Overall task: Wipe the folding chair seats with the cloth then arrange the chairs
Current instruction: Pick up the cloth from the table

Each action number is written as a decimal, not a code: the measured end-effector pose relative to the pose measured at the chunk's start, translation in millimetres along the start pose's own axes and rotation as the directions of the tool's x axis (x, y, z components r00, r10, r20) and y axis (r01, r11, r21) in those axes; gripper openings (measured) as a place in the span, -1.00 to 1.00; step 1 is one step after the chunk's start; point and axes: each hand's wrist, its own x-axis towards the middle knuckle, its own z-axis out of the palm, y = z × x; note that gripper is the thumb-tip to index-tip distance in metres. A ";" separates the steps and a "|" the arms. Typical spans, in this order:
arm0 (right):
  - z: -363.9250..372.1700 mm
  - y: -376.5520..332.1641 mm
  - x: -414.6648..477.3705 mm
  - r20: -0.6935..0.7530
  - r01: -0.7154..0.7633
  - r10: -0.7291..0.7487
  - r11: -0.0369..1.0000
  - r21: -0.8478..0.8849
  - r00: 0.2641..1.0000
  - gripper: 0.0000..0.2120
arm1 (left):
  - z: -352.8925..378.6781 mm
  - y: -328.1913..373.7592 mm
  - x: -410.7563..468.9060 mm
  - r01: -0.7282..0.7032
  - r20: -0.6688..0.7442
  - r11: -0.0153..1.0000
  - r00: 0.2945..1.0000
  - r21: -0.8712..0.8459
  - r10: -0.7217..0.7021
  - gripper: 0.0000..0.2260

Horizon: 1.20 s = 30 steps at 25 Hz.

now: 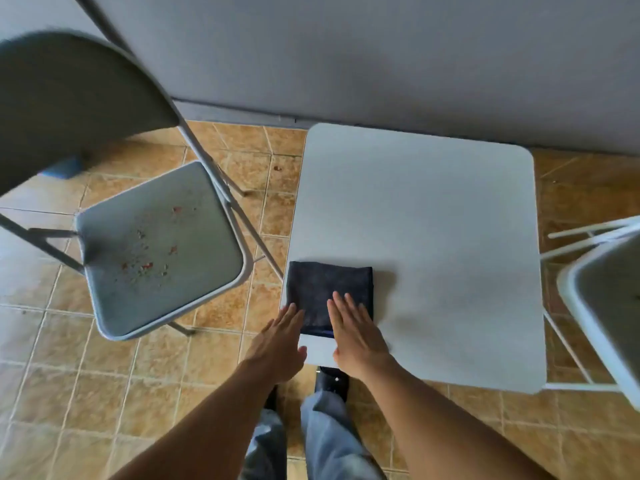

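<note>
A dark folded cloth (pixel 322 289) lies flat at the near left corner of a small white table (pixel 433 237). My right hand (pixel 356 334) rests open on the cloth's near right part, fingers flat. My left hand (pixel 280 344) hovers open at the cloth's near left edge, fingertips just reaching it. To the left stands an unfolded grey folding chair (pixel 104 98); its seat (pixel 156 251) carries several red and dark crumbs. A second folding chair (pixel 602 306) shows partly at the right edge.
A grey wall (pixel 381 57) runs behind the table. The floor is orange-brown tile (pixel 104 393). The left chair's legs cross close to the table's left side. My legs and shoes (pixel 332 379) are below the table's near edge.
</note>
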 end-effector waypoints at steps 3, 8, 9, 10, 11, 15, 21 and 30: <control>13.0 8.3 28.1 -0.124 0.102 -0.110 0.992 -0.071 0.986 -0.01 | 24.5 -16.7 28.7 -0.038 -0.059 0.999 0.997 0.022 0.040 -0.29; 47.6 19.9 48.8 -0.324 0.171 -0.215 0.972 -0.160 0.921 -0.19 | 50.9 -33.0 61.2 -0.157 -0.257 0.985 0.951 0.076 0.172 -0.21; 50.2 23.1 53.5 -0.368 0.172 -0.234 0.966 -0.194 0.900 -0.28 | 52.6 -35.6 63.9 -0.167 -0.267 0.982 0.946 0.089 0.185 -0.20; 52.3 27.0 58.6 -0.416 0.177 -0.252 0.961 -0.211 0.874 -0.37 | 52.2 -37.7 65.4 -0.177 -0.283 0.981 0.940 0.075 0.192 -0.22; 51.8 28.8 62.4 -0.460 0.183 -0.265 0.959 -0.217 0.847 -0.45 | 48.8 -38.9 66.0 -0.186 -0.302 0.982 0.935 0.038 0.189 -0.26; 30.2 23.5 71.5 -0.515 0.155 -0.180 0.984 -0.091 0.838 -0.48 | 17.3 -39.3 73.4 -0.195 -0.366 0.963 0.923 -0.185 0.117 -0.54; -1.6 17.5 102.4 -0.376 0.225 -0.194 0.973 0.042 0.906 -0.21 | -9.2 -43.8 74.7 -0.303 -0.425 0.919 0.888 -0.252 0.176 -0.65; -12.0 -64.2 123.9 -0.484 0.162 0.088 0.878 0.451 0.871 -0.32 | 13.4 -139.5 28.1 0.073 -0.391 0.929 0.893 -0.363 -0.223 -0.58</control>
